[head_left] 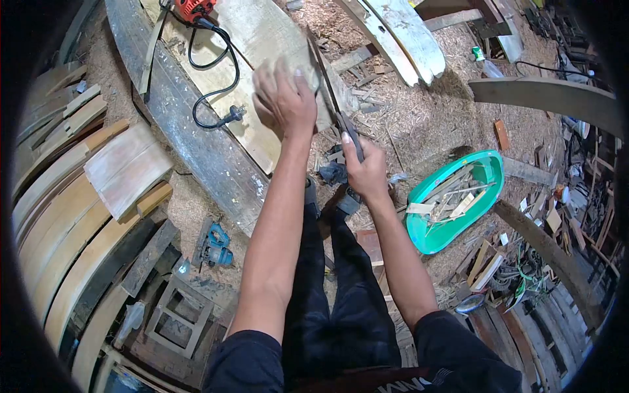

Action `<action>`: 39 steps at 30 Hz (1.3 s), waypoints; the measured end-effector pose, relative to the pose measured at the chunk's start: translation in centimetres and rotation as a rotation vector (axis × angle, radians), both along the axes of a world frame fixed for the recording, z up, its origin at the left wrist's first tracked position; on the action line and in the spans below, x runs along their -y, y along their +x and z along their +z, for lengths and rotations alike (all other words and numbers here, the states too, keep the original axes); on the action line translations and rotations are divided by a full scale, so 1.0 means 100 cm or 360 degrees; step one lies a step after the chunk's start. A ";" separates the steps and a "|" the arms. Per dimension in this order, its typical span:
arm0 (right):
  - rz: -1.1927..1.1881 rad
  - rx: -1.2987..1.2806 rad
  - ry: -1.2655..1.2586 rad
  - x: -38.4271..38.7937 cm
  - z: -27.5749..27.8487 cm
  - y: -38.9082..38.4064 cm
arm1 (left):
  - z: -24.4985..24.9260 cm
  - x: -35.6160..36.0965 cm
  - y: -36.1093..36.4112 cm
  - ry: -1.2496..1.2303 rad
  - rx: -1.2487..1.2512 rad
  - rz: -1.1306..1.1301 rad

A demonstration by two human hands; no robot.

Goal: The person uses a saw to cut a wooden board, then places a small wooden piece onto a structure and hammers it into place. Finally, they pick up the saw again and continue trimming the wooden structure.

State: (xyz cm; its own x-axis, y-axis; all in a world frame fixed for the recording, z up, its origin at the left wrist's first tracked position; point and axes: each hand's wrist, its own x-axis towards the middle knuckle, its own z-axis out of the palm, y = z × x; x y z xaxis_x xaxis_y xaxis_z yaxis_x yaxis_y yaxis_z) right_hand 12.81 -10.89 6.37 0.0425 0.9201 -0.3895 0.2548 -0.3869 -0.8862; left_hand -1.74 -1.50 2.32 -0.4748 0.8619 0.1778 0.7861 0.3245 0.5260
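Note:
My left hand (285, 98) is over a pale wooden board (252, 33), its fingers spread and a little blurred, holding nothing. My right hand (368, 167) is wrapped round the dark handle of a long, narrow-bladed hand tool (325, 82). The blade points away from me along the board's right edge and shows almost edge-on, so its exact kind is unclear. Left of my left hand, a black cord ends in a plug (234, 114) lying on the wood. That cord runs up to an orange-red power tool (194, 9) at the top.
The boards lie on a weathered plank (190, 150). A green tub (426, 242) of wood scraps sits to the right on shavings. At lower left are a blue power tool (216, 247) and stacked curved timbers (65, 229). More curved pieces (550, 95) lie right.

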 end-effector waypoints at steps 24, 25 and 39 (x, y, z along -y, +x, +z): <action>-0.0063 0.0233 -0.0019 -0.015 0.009 -0.008 | -0.014 -0.042 0.009 -0.0256 -0.0220 -0.0133; -0.0059 0.0246 -0.0053 -0.018 0.010 -0.008 | -0.017 -0.044 0.009 -0.0233 -0.0177 -0.0075; -0.0061 0.0251 -0.0122 -0.038 0.031 -0.016 | -0.015 -0.045 0.011 -0.0356 -0.0308 0.0043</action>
State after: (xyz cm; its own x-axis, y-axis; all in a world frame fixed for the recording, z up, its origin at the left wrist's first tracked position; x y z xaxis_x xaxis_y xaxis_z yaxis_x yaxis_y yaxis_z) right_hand 11.16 -7.11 9.43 0.1428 0.8846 -0.4439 0.3724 -0.4636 -0.8040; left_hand -0.63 2.98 0.80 -0.4742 0.8773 0.0741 0.8542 0.4380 0.2803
